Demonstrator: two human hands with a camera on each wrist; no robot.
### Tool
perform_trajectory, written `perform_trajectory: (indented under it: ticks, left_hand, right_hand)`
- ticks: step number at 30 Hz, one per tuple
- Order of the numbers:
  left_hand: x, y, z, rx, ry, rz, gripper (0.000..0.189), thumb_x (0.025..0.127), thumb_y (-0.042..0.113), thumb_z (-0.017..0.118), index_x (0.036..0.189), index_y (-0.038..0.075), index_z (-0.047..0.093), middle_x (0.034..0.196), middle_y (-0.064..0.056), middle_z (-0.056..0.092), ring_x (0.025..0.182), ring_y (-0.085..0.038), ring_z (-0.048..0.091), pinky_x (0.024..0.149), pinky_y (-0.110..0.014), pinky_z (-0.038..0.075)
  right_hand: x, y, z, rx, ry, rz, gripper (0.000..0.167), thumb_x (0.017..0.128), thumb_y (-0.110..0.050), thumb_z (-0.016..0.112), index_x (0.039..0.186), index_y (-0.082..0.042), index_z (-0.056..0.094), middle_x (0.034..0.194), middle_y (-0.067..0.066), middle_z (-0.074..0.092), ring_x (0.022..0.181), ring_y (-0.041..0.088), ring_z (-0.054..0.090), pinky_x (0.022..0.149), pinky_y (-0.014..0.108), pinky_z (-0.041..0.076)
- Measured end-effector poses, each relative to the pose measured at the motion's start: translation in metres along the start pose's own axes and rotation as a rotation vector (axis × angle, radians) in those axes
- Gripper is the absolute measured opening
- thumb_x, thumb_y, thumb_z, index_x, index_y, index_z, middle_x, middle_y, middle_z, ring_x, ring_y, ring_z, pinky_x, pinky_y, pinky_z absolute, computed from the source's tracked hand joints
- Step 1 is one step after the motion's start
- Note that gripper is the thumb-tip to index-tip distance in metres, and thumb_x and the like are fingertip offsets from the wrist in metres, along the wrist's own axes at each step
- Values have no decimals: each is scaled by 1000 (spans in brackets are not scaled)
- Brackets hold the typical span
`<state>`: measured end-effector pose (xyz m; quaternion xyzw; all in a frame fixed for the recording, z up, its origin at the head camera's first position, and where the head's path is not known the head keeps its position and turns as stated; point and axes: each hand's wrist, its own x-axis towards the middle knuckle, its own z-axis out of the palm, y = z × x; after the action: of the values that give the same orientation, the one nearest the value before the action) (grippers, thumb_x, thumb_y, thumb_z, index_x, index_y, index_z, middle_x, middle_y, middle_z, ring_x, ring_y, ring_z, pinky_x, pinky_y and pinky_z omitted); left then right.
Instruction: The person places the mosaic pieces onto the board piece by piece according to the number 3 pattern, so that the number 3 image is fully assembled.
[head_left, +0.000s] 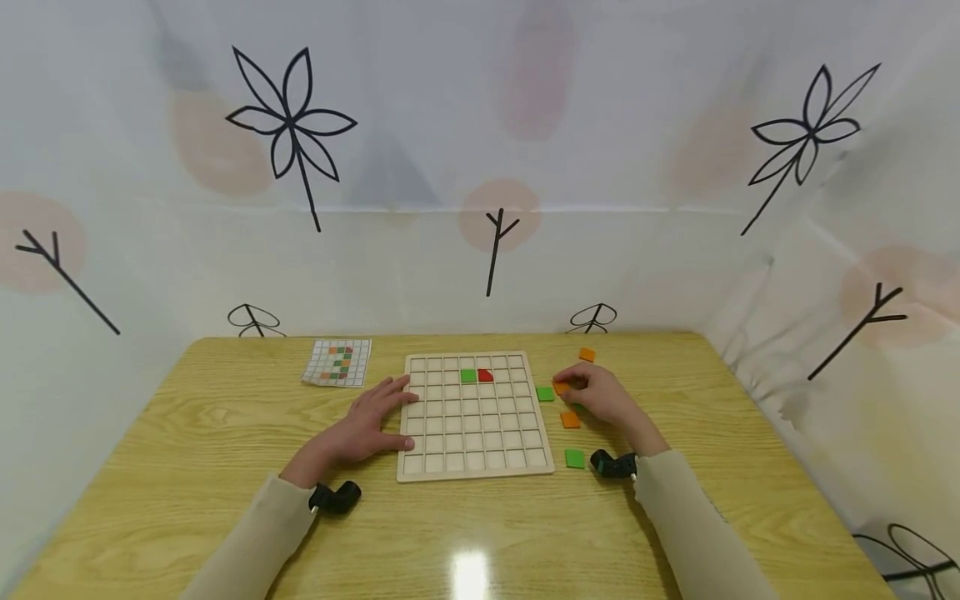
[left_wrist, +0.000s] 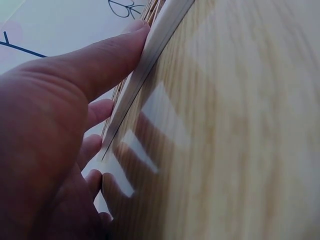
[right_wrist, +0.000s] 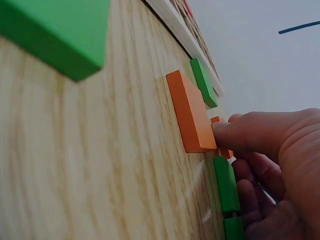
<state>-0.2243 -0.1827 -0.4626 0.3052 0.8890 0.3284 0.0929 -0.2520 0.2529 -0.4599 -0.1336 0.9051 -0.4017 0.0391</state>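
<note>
A pale wooden grid board [head_left: 476, 477] lies flat, holding a green square tile [head_left: 468, 376] and a red tile [head_left: 486, 376] with one cut-away corner. My left hand [head_left: 367, 427] rests at the board's left edge, fingers spread over the rim and thumb against its side. Right of the board, my right hand [head_left: 602, 395] pinches an orange square tile [head_left: 560, 387] between thumb and fingers, low over the table. A green tile [right_wrist: 227, 185] lies beneath that hand, partly hidden. Close by are another green tile [head_left: 545, 394] and an orange tile [head_left: 570, 420].
A paper sheet [head_left: 337, 363] printed with a coloured grid pattern lies left of the board. One more orange tile [head_left: 587, 355] sits beyond my right hand, and a green tile [head_left: 574, 459] by the board's near right corner. A patterned cloth [head_left: 420, 275] hangs behind the table.
</note>
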Motion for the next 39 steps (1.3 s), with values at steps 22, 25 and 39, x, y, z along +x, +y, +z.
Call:
perform_trajectory:
  ticks: [22, 25, 39]
  left_hand:
    - [1, 1, 0, -4, 0, -3, 67, 90, 42, 72, 145, 12, 48, 165, -12, 17, 150, -39, 5, 112, -67, 6]
    - [0, 1, 0, -5, -4, -6, 67, 91, 41, 73, 146, 11, 48, 165, -12, 17, 150, -39, 5, 112, -67, 5]
    - [0, 2, 0, -7, -7, -13, 67, 91, 40, 73, 146, 12, 48, 165, -11, 17, 150, -39, 5, 111, -68, 6]
  right_hand:
    - [-1, 4, 0, 133, 33, 70, 43, 90, -19, 76, 128, -1, 65, 123, 16, 65, 107, 29, 60, 88, 41, 50]
    - [-1, 5, 0, 153, 42, 77, 42, 90, -17, 76, 127, -1, 66, 122, 16, 66, 103, 28, 61, 85, 39, 51]
    - [-1, -7, -1, 118, 69, 45, 33, 92, -9, 70, 124, 0, 68, 120, 16, 67, 103, 31, 61, 88, 46, 51]
